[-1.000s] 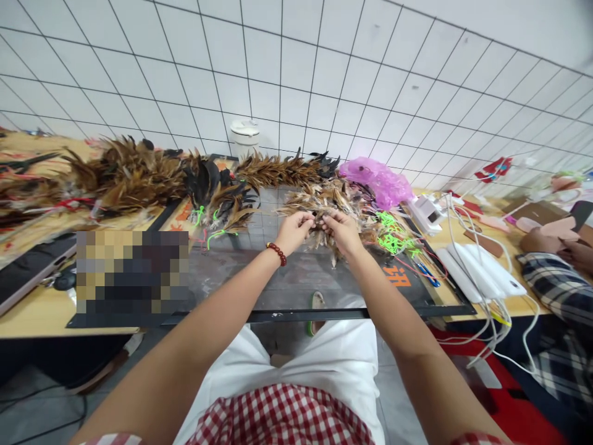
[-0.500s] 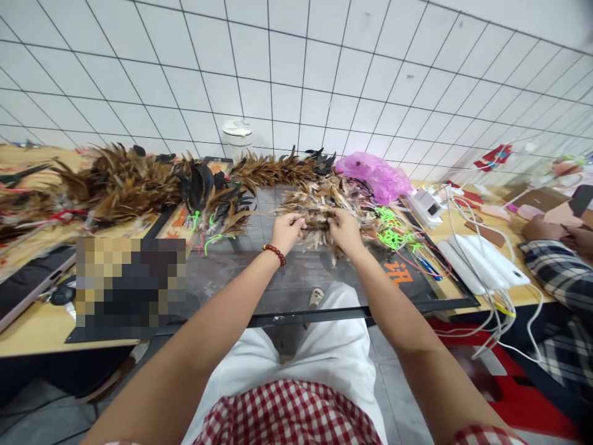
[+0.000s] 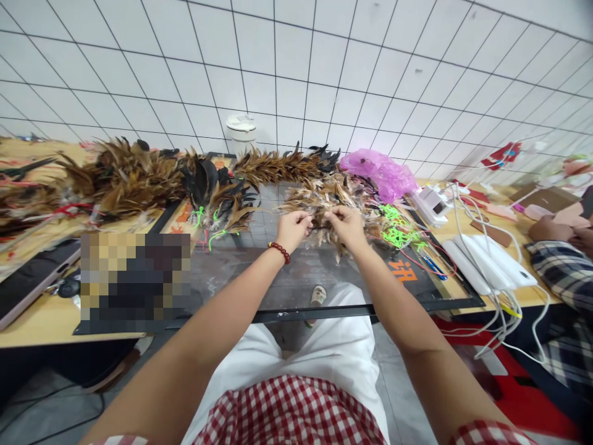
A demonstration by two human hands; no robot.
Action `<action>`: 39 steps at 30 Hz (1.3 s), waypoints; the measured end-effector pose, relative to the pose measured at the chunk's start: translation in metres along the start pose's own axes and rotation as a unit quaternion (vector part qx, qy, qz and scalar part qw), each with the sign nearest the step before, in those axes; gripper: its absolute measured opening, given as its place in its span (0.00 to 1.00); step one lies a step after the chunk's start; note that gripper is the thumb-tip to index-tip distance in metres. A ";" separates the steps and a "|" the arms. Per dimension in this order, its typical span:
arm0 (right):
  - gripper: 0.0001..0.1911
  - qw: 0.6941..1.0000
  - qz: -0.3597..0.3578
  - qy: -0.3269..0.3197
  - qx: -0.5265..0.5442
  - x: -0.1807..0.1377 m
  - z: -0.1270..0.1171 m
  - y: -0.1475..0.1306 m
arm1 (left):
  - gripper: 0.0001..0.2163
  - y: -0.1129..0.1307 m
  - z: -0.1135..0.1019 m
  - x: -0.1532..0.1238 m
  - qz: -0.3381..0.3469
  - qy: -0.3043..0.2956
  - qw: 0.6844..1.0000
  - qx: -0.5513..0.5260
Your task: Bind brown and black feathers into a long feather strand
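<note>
Two bare hands meet over feathers at the centre of the frame

The right hand (image 3: 345, 225), just right of centre, has thumb and fingers closed on a small dark-brown feather tuft (image 3: 319, 220). The left hand (image 3: 293, 230), wearing a dark-red beaded bracelet (image 3: 280, 251), has its fingertips drawn together close beside the tuft; whether they grip a strand is too small to tell. A loose heap of mottled brown and cream feathers (image 3: 324, 193) lies at the centre, just behind both hands, on a dark glossy sheet (image 3: 241, 278).

A long brown feather garland (image 3: 278, 165) runs behind the heap, with a white lidded cup (image 3: 241, 133) in the upper middle. A translucent violet plastic bag (image 3: 377, 173) and a tangle of neon-green cord (image 3: 396, 233) lie right of centre. Left of centre is a black-and-brown feather bunch (image 3: 225, 198) with green ties. At the right edge shows another person's plaid sleeve (image 3: 558, 262).
</note>
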State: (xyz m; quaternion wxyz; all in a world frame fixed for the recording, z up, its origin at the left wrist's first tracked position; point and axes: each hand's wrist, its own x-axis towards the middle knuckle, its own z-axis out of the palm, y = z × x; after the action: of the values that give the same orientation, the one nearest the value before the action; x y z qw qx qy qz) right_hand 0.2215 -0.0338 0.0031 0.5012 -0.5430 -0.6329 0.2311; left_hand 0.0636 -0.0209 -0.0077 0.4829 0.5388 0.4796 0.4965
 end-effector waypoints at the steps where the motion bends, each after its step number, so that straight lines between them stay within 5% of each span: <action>1: 0.12 0.997 0.040 0.006 0.073 0.002 -0.003 -0.001 | 0.05 0.003 0.000 -0.001 -0.037 -0.013 0.998 -0.043; 6: 0.20 0.950 0.132 -0.048 0.279 0.005 -0.010 -0.011 | 0.06 0.011 0.000 -0.006 -0.118 -0.060 0.976 -0.171; 11: 0.22 0.964 0.112 -0.067 0.233 0.000 0.001 -0.010 | 0.06 0.012 0.000 -0.010 -0.148 -0.133 0.962 -0.188; 23: 0.21 0.970 0.080 -0.062 0.223 -0.002 0.004 -0.010 | 0.07 0.012 0.003 -0.015 -0.142 -0.155 0.964 -0.165; 28: 0.22 0.959 0.094 -0.128 0.236 -0.002 0.005 -0.011 | 0.08 0.010 0.002 -0.013 -0.130 -0.179 0.967 -0.128; 31: 0.18 0.978 0.049 -0.068 0.191 0.003 -0.004 -0.006 | 0.07 0.011 -0.002 -0.009 -0.109 -0.138 0.971 -0.162; 34: 0.09 0.998 -0.056 -0.002 0.032 0.008 -0.019 0.000 | 0.09 0.014 -0.008 -0.002 -0.077 -0.051 0.969 -0.230; 39: 0.10 0.934 -0.235 -0.192 -0.189 0.001 -0.020 0.006 | 0.09 0.010 -0.015 0.007 -0.070 0.036 0.965 -0.252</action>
State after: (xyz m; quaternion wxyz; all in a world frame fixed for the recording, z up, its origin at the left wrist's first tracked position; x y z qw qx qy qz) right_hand 0.2418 -0.0363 0.0065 0.2984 -0.4088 -0.8585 0.0821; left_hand 0.0490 -0.0140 0.0031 0.6189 0.3466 0.3925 0.5855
